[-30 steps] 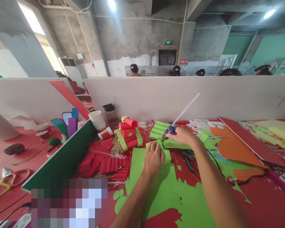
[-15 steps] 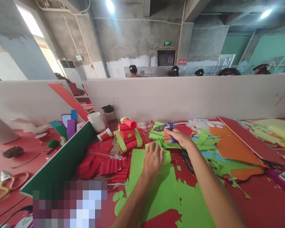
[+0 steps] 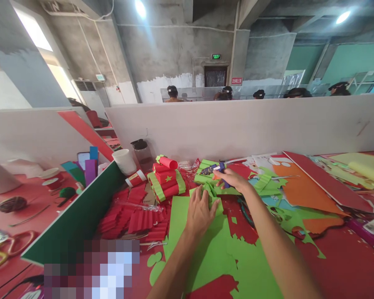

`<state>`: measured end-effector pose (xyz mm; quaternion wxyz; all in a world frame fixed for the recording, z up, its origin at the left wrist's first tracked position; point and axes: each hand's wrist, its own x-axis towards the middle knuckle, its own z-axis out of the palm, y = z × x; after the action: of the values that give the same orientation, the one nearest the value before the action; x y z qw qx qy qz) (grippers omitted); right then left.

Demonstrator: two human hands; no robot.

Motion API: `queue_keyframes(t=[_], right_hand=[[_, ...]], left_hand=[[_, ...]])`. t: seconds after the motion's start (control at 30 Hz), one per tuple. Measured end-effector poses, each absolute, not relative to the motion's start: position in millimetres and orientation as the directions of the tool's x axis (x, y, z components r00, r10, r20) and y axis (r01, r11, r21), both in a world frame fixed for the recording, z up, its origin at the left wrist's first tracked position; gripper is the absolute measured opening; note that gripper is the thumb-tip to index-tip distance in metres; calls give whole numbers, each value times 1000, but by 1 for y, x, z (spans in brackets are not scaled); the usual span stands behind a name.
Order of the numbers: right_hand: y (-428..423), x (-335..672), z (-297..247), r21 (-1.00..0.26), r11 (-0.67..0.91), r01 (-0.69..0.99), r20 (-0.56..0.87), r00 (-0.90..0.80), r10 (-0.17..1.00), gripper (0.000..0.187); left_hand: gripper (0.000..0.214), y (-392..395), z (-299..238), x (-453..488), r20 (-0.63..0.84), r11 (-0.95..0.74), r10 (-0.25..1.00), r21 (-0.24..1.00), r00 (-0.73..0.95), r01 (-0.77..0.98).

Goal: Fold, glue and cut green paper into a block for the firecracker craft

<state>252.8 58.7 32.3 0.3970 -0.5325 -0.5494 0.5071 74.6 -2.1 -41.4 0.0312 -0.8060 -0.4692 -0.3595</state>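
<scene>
My left hand (image 3: pixel 201 209) lies flat with its fingers spread, pressing on a small pleated green paper piece (image 3: pixel 212 192) at the top of a large green sheet (image 3: pixel 205 245). My right hand (image 3: pixel 232 178) is closed round a blue glue gun (image 3: pixel 215 168), which lies tilted nearly level, its nozzle pointing left over a stack of folded green paper (image 3: pixel 205 172). A red and green paper tank model (image 3: pixel 166 179) stands just left of both hands.
Folded red paper strips (image 3: pixel 134 216) lie left of the green sheet beside a dark green board (image 3: pixel 77 216). A white cup (image 3: pixel 124 161), a jar (image 3: pixel 141 151), scissors (image 3: pixel 6 249) and orange and red sheets (image 3: pixel 299 182) surround the work area. A low partition wall (image 3: pixel 252 124) runs behind, with other people beyond it.
My right hand has tipped the glue gun from upright, with its stick pointing up right, to nearly level and shifted it slightly left. My left hand's fingers have spread a little.
</scene>
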Motion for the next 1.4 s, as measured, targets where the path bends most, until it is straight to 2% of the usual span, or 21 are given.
queue_keyframes(t=[0.1,0.17,0.23,0.37,0.47,0.6,0.83,1.17,1.4], right_hand=[[47,268,55,-863,121,490,36,-179,983,38],[38,273,71,-703,132,699,42,-144,989,45],[30,274,84,-535,122,836,54,-110,992,48],[22,262,93,-266,141,954,55,-131,990,50],[22,251,90,-156,138,978,25,-136,990,56],[22,240,87,-95,106,990,30,-103,994,60],[24,231,85,-34,82,996,31,-81,996,55],[15,239,89,-13,128,992,-59,-129,990,56],[12,239,92,-9,143,990,-72,-144,987,57]], left_hand=[[19,-3,-40,75,614,-558,735,307,287,771],[17,-4,-40,75,619,-558,736,327,273,762],[17,-4,-40,75,621,-558,737,337,266,759],[18,-3,-42,75,620,-558,736,328,273,762],[18,-2,-43,75,624,-559,732,319,274,765],[16,-1,-44,75,631,-561,726,316,272,765],[19,-2,-44,75,619,-550,736,313,273,774],[18,-2,-43,75,617,-556,738,328,272,763],[21,-3,-43,75,616,-550,739,315,274,773]])
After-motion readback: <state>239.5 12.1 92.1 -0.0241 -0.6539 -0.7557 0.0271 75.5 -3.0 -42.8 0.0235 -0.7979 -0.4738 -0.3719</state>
